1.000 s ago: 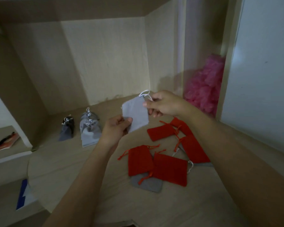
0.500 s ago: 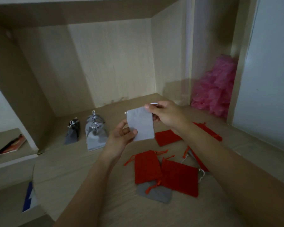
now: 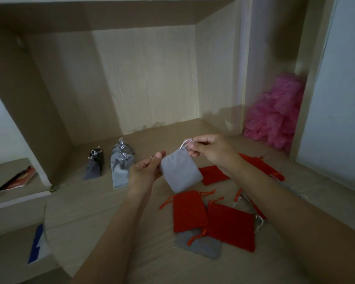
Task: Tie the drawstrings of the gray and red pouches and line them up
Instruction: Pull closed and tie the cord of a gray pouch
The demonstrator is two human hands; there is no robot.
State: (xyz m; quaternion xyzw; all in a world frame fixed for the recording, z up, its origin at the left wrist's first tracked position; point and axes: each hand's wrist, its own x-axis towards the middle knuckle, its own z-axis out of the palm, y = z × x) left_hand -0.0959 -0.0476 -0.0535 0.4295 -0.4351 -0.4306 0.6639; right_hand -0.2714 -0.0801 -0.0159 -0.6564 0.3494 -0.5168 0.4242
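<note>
Pale wood-grain desktop (image 3: pixel 86 212) inside an alcove: back panel (image 3: pixel 148 78), side panels left and right, shelf (image 3: pixel 111 17) overhead. Dim lighting, shadow under shelf. Pink fluffy heap (image 3: pixel 275 113) in narrow right bay. White wall (image 3: pixel 340 99) far right. Lower ledge (image 3: pixel 6 169) at left with booklet (image 3: pixel 19 179); blue-white sheet (image 3: pixel 37 244) below.

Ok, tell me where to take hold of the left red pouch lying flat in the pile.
Best pinch the red pouch at its far mouth, coming from the left: it lies flat, its cord sticks out there, and that side is free, while another red pouch crowds its right.
</note>
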